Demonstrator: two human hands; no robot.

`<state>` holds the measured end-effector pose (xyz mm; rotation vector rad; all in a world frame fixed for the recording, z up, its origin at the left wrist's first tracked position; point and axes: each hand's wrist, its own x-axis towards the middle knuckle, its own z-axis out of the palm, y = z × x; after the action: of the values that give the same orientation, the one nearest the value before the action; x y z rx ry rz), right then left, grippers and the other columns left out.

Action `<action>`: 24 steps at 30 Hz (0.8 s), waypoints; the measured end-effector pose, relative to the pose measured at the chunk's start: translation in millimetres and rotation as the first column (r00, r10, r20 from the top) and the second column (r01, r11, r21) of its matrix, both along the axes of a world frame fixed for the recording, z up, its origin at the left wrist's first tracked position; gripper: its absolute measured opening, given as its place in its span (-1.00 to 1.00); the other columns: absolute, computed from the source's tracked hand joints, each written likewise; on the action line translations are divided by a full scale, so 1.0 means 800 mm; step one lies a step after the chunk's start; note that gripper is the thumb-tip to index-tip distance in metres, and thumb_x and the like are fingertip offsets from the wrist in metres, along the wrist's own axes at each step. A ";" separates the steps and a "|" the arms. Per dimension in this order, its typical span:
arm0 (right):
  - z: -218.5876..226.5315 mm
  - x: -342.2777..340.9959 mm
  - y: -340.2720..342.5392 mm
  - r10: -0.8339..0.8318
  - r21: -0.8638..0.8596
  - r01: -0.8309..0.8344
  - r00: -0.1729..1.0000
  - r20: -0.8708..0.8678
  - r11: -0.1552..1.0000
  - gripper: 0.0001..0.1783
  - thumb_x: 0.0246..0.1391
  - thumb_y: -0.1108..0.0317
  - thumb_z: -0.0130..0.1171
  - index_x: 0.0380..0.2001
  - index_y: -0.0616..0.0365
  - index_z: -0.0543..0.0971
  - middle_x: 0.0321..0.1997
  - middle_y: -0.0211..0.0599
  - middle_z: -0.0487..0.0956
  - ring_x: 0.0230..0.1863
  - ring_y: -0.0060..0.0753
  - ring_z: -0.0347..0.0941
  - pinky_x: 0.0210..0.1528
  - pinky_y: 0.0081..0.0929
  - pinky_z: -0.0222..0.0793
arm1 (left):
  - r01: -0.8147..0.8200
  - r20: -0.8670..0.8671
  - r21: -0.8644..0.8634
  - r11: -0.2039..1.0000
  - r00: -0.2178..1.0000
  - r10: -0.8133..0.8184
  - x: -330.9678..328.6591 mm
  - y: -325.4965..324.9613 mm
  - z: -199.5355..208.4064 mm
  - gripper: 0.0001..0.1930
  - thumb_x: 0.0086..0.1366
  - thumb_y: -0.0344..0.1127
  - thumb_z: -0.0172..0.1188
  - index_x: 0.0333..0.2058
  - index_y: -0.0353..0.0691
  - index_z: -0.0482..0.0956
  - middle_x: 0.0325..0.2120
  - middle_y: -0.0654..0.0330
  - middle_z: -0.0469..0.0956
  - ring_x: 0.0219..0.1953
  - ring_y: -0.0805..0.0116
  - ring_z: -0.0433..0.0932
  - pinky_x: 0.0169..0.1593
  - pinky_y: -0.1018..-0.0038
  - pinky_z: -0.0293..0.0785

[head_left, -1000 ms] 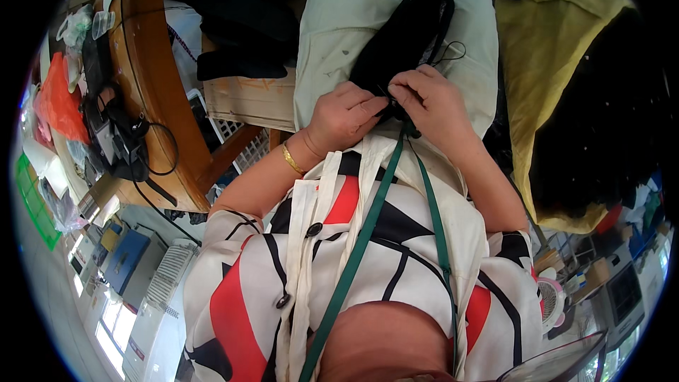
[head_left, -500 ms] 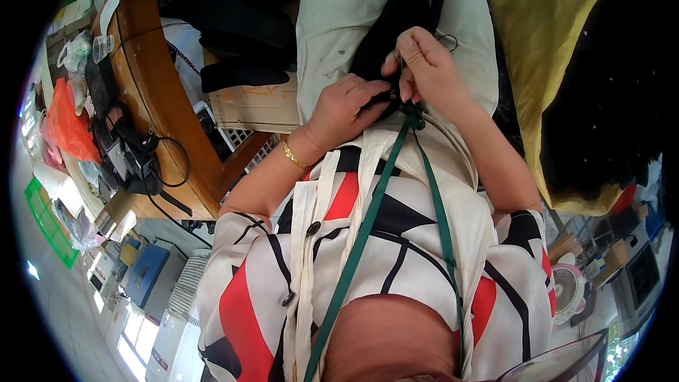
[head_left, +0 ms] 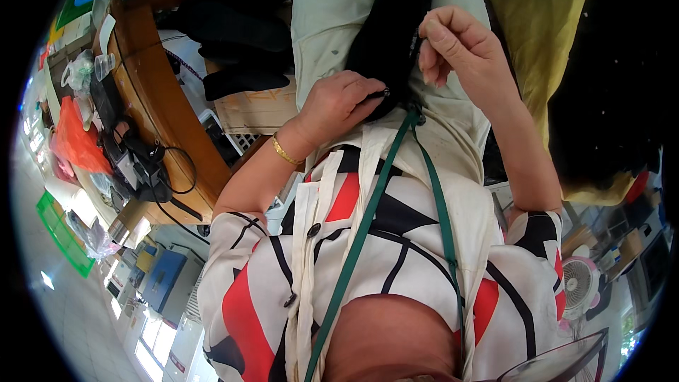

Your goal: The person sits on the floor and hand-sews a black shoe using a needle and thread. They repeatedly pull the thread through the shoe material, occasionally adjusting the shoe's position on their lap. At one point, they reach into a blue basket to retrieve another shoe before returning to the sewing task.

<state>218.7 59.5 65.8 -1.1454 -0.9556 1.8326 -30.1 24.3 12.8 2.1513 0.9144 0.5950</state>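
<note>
A long black fabric piece (head_left: 389, 32), shaped like a soft shoe or slipper, lies lengthwise on a pale cloth (head_left: 322, 21) over my lap. My left hand (head_left: 336, 104) is closed on its near end, thumb and fingers gripping the black edge, where a small dark shiny bit shows. To the right of the piece, my right hand (head_left: 463, 49) is raised with thumb and forefinger pinched and the other fingers curled. Whatever is in that pinch is too small to make out. A green neck cord (head_left: 378, 191) runs down to a dark clip (head_left: 420, 117) just below the piece.
Several similar black pieces (head_left: 233, 25) are heaped on a cardboard box (head_left: 254, 110) at the left. Beside it stands a wooden table (head_left: 159, 85) with a black bag (head_left: 131, 163) and cable. Yellow cloth (head_left: 544, 49) with a dark mass hangs at the right.
My right hand has moved up and right, away from the near end of the black piece. The left hand keeps its grip, and the piece is turned slightly.
</note>
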 end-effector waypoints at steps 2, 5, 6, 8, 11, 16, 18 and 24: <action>-0.002 0.005 0.003 -0.082 -0.012 0.082 0.993 -0.083 0.997 -0.79 0.34 0.23 0.05 -0.23 0.14 0.52 -0.54 -0.44 0.53 -0.56 -0.67 0.44 -0.51 -0.70 0.34 | 0.026 0.016 0.004 1.000 1.000 -0.026 -0.002 0.001 -0.005 -0.74 0.03 -0.50 0.38 -0.25 -0.22 0.62 -0.43 0.16 0.61 -0.43 0.21 0.56 -0.39 0.38 0.48; -0.002 0.016 0.012 -0.231 -0.045 0.227 0.958 -0.167 0.973 -0.82 0.33 0.28 0.04 -0.23 0.18 0.50 -0.60 -0.46 0.45 -0.61 -0.64 0.34 -0.52 -0.66 0.29 | 0.069 0.013 0.036 0.997 0.998 -0.069 -0.001 0.007 -0.001 -0.74 0.03 -0.50 0.37 -0.24 -0.22 0.62 -0.44 0.16 0.60 -0.44 0.22 0.56 -0.41 0.39 0.48; -0.003 0.017 0.012 -0.266 -0.044 0.262 0.951 -0.160 0.964 -0.80 0.34 0.28 0.02 -0.21 0.19 0.50 -0.63 -0.48 0.41 -0.64 -0.64 0.29 -0.55 -0.67 0.24 | 0.078 0.007 0.051 0.996 0.997 -0.079 -0.001 0.009 0.001 -0.73 0.03 -0.50 0.37 -0.24 -0.22 0.62 -0.44 0.16 0.60 -0.45 0.22 0.56 -0.41 0.39 0.48; -0.001 0.018 0.013 -0.325 -0.050 0.321 0.926 -0.192 0.946 -0.80 0.34 0.30 -0.01 -0.16 0.21 0.50 -0.66 -0.49 0.35 -0.66 -0.65 0.20 -0.60 -0.68 0.12 | 0.082 0.017 0.059 0.995 0.996 -0.083 0.000 0.012 0.001 -0.74 0.03 -0.51 0.37 -0.24 -0.23 0.62 -0.45 0.16 0.59 -0.46 0.22 0.56 -0.42 0.40 0.48; 0.004 0.032 0.022 -0.305 0.014 0.331 0.885 -0.353 0.943 -0.80 0.35 0.32 -0.03 -0.11 0.21 0.49 -0.64 -0.48 0.35 -0.64 -0.64 0.19 -0.60 -0.69 0.09 | 0.090 -0.009 0.058 0.994 0.996 -0.090 -0.002 0.015 -0.001 -0.77 0.05 -0.45 0.35 -0.26 -0.19 0.63 -0.47 0.19 0.56 -0.43 0.23 0.56 -0.39 0.40 0.50; -0.013 0.056 0.045 0.016 0.309 0.233 0.775 -0.631 0.922 -0.46 0.06 0.03 0.25 0.04 0.09 0.48 -0.37 -0.22 0.61 -0.39 -0.33 0.54 -0.31 -0.39 0.48 | 0.110 -0.039 -0.006 0.994 0.993 -0.110 -0.003 0.019 0.001 -0.79 0.06 -0.43 0.35 -0.27 -0.19 0.62 -0.48 0.20 0.54 -0.43 0.22 0.56 -0.39 0.40 0.49; 0.002 0.038 0.021 -0.216 0.390 0.318 0.935 -0.282 0.864 -0.69 0.17 0.21 0.18 -0.09 0.12 0.48 -0.43 -0.33 0.56 -0.42 -0.47 0.50 -0.31 -0.52 0.44 | 0.112 -0.028 -0.053 0.992 0.993 -0.114 -0.005 0.020 0.001 -0.76 0.04 -0.48 0.36 -0.26 -0.22 0.61 -0.49 0.17 0.55 -0.45 0.20 0.55 -0.43 0.41 0.47; -0.039 0.002 -0.062 0.055 0.443 -0.414 0.777 0.628 0.795 -0.61 -0.07 0.35 0.37 -0.15 0.18 0.51 -0.23 -0.15 0.51 -0.14 -0.10 0.47 -0.11 -0.32 0.43 | 0.075 -0.072 0.018 0.997 0.995 -0.074 -0.002 0.013 0.000 -0.77 0.08 -0.33 0.35 -0.25 -0.12 0.59 -0.43 0.25 0.55 -0.37 0.24 0.56 -0.39 0.39 0.49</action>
<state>220.1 9.6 34.6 -1.2519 -1.9486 1.2051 -31.3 35.0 12.8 2.2275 0.8651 0.4956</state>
